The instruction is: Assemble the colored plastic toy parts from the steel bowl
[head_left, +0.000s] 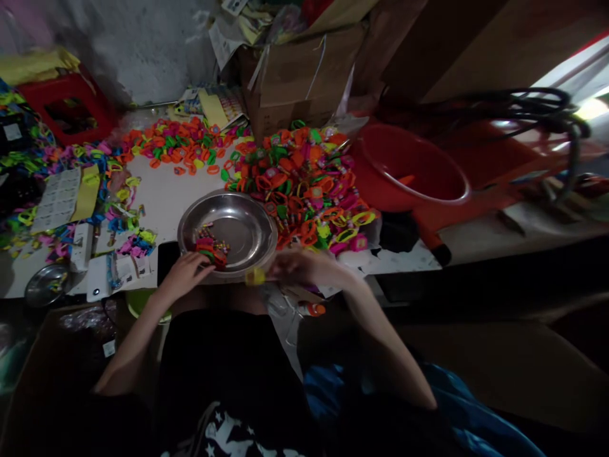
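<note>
A round steel bowl point(247, 225) sits at the near edge of a white table, with a few small red and green pieces point(210, 247) lying in its left side. My left hand point(183, 273) rests at the bowl's near-left rim, fingers curled toward those pieces. My right hand point(304, 266) hovers at the bowl's near-right rim, smeared by motion, with a small yellow piece point(255, 276) at its fingertips. A big heap of orange, pink, green and yellow plastic rings point(304, 184) lies just right of the bowl.
More coloured rings point(176, 146) spread across the far and left table. A red plastic basin point(409, 168) stands at the right, a cardboard box point(299, 76) behind the heap, a red stool point(66, 108) far left, a small steel dish point(47, 284) at the near left.
</note>
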A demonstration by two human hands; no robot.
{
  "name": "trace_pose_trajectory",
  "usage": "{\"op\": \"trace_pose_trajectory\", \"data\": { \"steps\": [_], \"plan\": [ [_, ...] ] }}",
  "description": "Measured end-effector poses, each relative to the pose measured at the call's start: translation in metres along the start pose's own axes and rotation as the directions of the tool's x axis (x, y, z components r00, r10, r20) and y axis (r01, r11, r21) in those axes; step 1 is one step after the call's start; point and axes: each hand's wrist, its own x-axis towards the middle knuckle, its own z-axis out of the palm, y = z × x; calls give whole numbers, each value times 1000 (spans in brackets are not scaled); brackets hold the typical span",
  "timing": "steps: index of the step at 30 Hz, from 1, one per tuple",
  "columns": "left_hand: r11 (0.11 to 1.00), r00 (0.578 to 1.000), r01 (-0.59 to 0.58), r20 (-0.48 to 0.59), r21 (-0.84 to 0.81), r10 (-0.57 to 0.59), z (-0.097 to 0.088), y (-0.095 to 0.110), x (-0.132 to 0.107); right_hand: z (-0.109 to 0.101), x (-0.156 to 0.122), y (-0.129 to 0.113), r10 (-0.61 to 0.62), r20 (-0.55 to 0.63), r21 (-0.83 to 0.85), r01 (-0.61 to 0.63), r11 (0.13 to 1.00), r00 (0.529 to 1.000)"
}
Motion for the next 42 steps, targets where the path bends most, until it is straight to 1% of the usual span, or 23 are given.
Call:
{"op": "trace_pose_trajectory", "data": {
  "steps": [1, 2, 3, 4, 5, 6, 7, 8, 11, 13, 15, 16, 18, 19, 21, 23, 26, 29, 32, 35, 37, 40, 42],
  "plan": [
    [999, 999, 31, -22, 45, -30, -1, -13, 5, -15, -1, 7, 22, -171, 31, -17, 999, 985],
    [994, 999, 54, -8, 98, -54, 0, -24, 11, -28, -2, 12, 55, -383, 38, -44, 998, 922],
    [984, 997, 72, 28, 161, -78, 1, -33, 17, -39, -2, 17, 96, -583, 50, -82, 995, 807],
    [973, 993, 82, 70, 218, -100, 4, -41, 23, -46, -1, 20, 136, -766, 77, -120, 990, 628],
    [962, 987, 84, 113, 260, -116, 8, -46, 30, -49, -1, 22, 163, -867, 108, -141, 984, 471],
    [955, 981, 81, 147, 286, -127, 12, -51, 36, -49, -1, 23, 185, -911, 139, -147, 979, 369],
    [952, 976, 76, 173, 297, -132, 16, -54, 43, -45, 0, 22, 204, -918, 165, -141, 976, 339],
    [953, 972, 72, 193, 295, -134, 20, -56, 49, -38, 0, 21, 222, -896, 185, -131, 974, 385],
    [955, 960, 71, 240, 287, -143, 26, -57, 65, -9, 0, 18, 265, -758, 231, -134, 964, 597],
    [958, 955, 66, 261, 278, -142, 25, -54, 71, 10, 1, 18, 278, -653, 254, -142, 957, 704],
    [965, 957, 55, 262, 258, -124, 17, -45, 71, 26, 4, 17, 263, -553, 266, -131, 955, 791],
    [974, 964, 47, 246, 223, -103, 12, -38, 69, 32, 6, 17, 249, -507, 270, -122, 955, 825],
    [996, 983, 27, 176, 88, -42, 1, -20, 63, 43, 10, 14, 215, -417, 271, -105, 957, 883],
    [1000, 992, 10, 127, -7, -9, -5, -10, 58, 48, 13, 12, 203, -379, 275, -99, 956, 903],
    [986, 999, -24, 31, -166, 30, -14, 10, 49, 56, 18, 6, 193, -349, 316, -79, 945, 917],
    [967, 999, -46, -29, -252, 40, -20, 27, 41, 63, 24, -2, 207, -359, 392, -54, 918, 910],
    [934, 998, -57, -50, -354, 42, -21, 45, 35, 69, 29, -14, 242, -369, 480, -39, 877, 897],
    [912, 997, -64, -59, -406, 44, -17, 55, 34, 69, 27, -23, 245, -367, 515, -23, 857, 897],
    [918, 992, -107, -106, -383, 71, -12, 63, 33, 67, 22, -27, 223, -383, 501, -1, 865, 896],
    [920, 976, -190, -166, -343, 140, -9, 70, 31, 64, 17, -31, 183, -407, 404, -4, 915, 895],
    [933, 966, -214, -207, -288, 158, -8, 74, 28, 60, 15, -34, 121, -440, 328, 34, 944, 890],
    [965, 942, -215, -294, -151, 164, -11, 79, 23, 54, 13, -40, 16, -504, 207, 104, 973, 863],
    [977, 914, -214, -351, 4, 202, -15, 81, 19, 50, 10, -46, 4, -511, 157, 89, 984, 859]
  ]
}}
